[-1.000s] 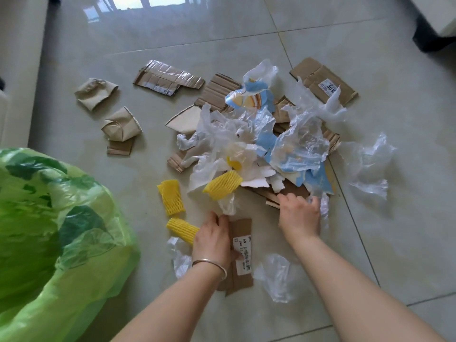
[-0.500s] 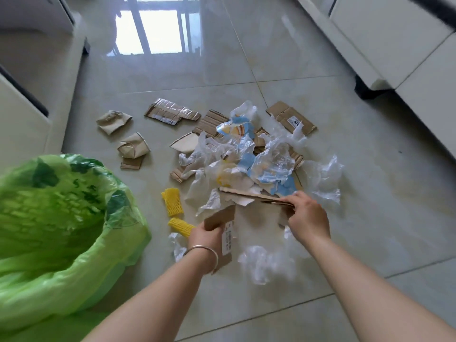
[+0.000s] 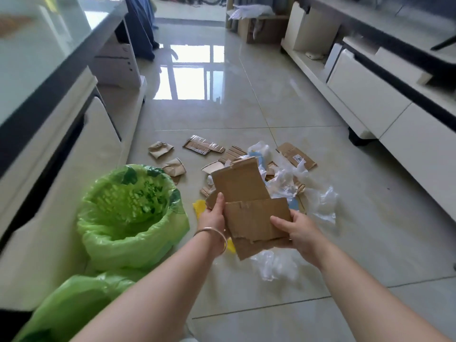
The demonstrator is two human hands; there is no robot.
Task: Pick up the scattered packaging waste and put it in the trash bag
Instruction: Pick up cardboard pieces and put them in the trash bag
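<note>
I hold brown cardboard pieces (image 3: 249,206) above the floor, stacked and tilted up. My left hand (image 3: 214,217) grips their left edge, and my right hand (image 3: 296,230) grips the lower right edge. The open green trash bag (image 3: 128,218) stands on the floor just left of my left hand. Beyond the held cardboard lies the scattered waste: clear plastic film (image 3: 320,201), crumpled paper cups (image 3: 160,149), flat cardboard scraps (image 3: 203,147) and a labelled cardboard piece (image 3: 296,155). A yellow foam net (image 3: 199,207) peeks out beside my left hand.
A low white table (image 3: 61,149) runs along the left, close to the bag. A white cabinet (image 3: 385,99) lines the right side. More clear plastic (image 3: 276,265) lies under my right wrist. Glossy tiled floor (image 3: 222,107) stretches ahead to cardboard boxes (image 3: 259,28) at the far end.
Both hands lifted the cardboard pieces off the floor and brought them together, up and toward me. The view tilted up, showing the room ahead.
</note>
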